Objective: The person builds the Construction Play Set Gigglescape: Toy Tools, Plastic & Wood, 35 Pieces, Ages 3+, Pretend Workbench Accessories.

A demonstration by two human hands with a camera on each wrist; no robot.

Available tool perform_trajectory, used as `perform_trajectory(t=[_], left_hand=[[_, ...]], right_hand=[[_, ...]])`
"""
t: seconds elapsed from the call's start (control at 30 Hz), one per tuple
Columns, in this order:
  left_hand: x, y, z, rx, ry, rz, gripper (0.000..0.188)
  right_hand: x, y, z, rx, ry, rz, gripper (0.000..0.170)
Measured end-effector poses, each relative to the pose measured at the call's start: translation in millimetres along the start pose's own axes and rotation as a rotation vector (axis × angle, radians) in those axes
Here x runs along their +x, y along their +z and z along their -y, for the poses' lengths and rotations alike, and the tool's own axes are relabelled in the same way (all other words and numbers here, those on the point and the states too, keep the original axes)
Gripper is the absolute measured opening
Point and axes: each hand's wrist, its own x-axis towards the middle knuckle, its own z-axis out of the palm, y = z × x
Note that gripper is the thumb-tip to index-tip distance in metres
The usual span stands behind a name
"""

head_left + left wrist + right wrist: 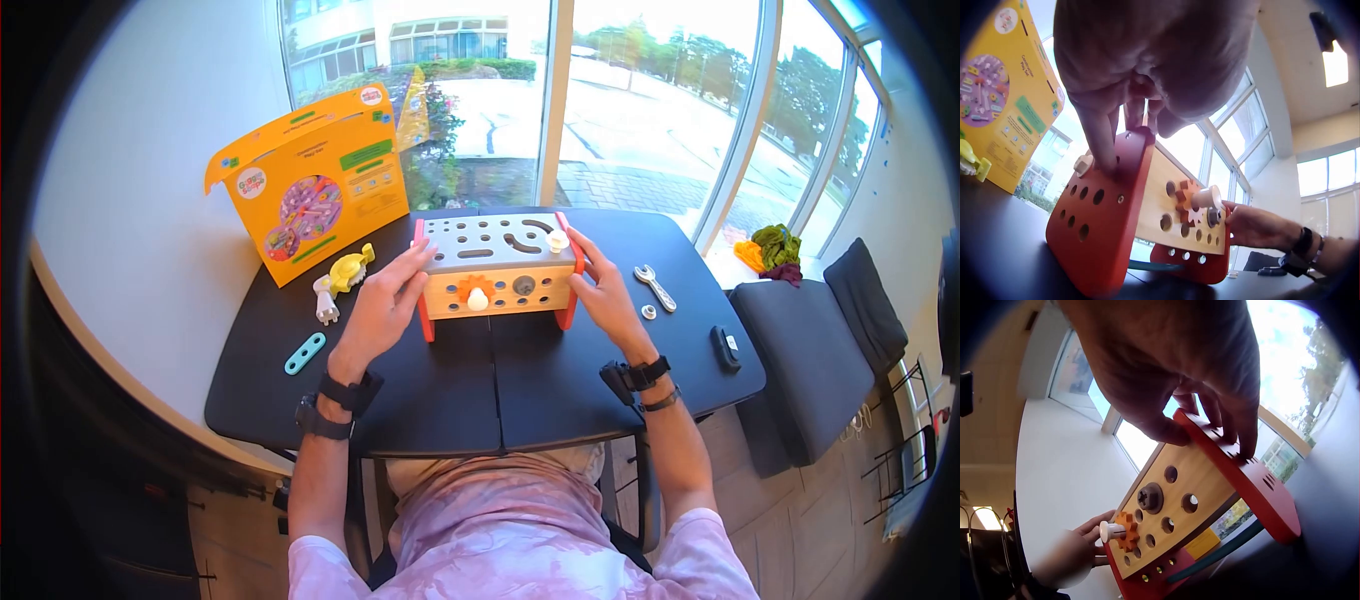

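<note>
Left hand: this hand is gripping the toy workbench by its left red end, the fingers bending over the top edge and one pressing the outer face.
Right hand: the other hand is pinching the right red end, thumb lying on the wooden front side, fingers reaching across the outer face.
Workbench: it is standing upright on the black surface, between the two hands.
On its front: an orange gear is sitting beside a grey bolt; a white peg is jutting from the gear, blocking its middle.
On its top: a white bolt is poking up near the right hand.
Left side: a yellow-and-white toy piece and a turquoise bar are lying beyond the left hand.
Right side: a wrench, a small nut and a black device are resting apart from the workbench.
Behind: an orange-yellow box is standing at the back left, near the window.
</note>
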Motion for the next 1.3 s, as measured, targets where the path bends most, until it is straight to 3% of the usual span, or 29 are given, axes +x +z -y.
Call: perform_trajectory(t=[0.07,0.2,0.3,0.4,0.5,0.53,0.73,0.83,0.97,1.07,1.17,1.3], left_hand=[[1.2,-9.6,7.1,-0.231,-0.165,0.013,0.039],[9.6,-54.9,56.9,-0.106,-0.346,-0.066,0.042],[4.2,-84.4,113.7,0.451,-0.396,-0.061,0.050],[-0.1,-93.7,119.2,0.830,-0.701,0.112,0.058],[-3.6,-92.2,143.8,0.838,-0.895,0.186,0.060],[-6.4,-93.0,163.4,0.820,-0.921,0.213,0.056],[3.5,-99.9,163.2,0.512,-1.036,0.202,0.051],[10.0,-107.9,159.7,0.039,-0.979,0.116,0.048],[42.5,-100.2,109.5,-0.486,-0.603,-0.015,0.046],[72.7,-83.8,48.6,-0.469,-0.364,-0.073,0.043],[102.2,-63.9,48.0,-0.294,-0.190,0.026,0.042],[116.7,-27.1,52.0,-0.380,-0.074,0.072,0.040]], right_hand=[[1.6,-0.3,0.3,-0.003,-0.003,0.010,0.070],[2.3,-1.3,-1.3,-0.005,-0.018,0.013,0.071],[-0.5,-0.7,2.7,0.001,0.008,0.013,0.071],[2.1,-0.3,-0.2,0.006,-0.005,0.013,0.071],[3.2,-2.3,-2.8,0.000,-0.015,0.014,0.071],[3.0,-2.7,-3.0,-0.002,-0.014,0.018,0.071],[3.5,-3.1,-1.8,0.005,-0.019,0.022,0.071],[2.3,-2.6,-2.8,0.005,-0.022,0.010,0.071],[2.4,-3.4,-0.8,-0.033,-0.023,0.006,0.070],[2.5,-1.6,0.1,-0.019,-0.027,0.005,0.070],[4.7,-2.7,-2.9,-0.014,-0.032,0.008,0.070],[4.7,-3.1,-7.6,-0.013,-0.036,0.007,0.070]])
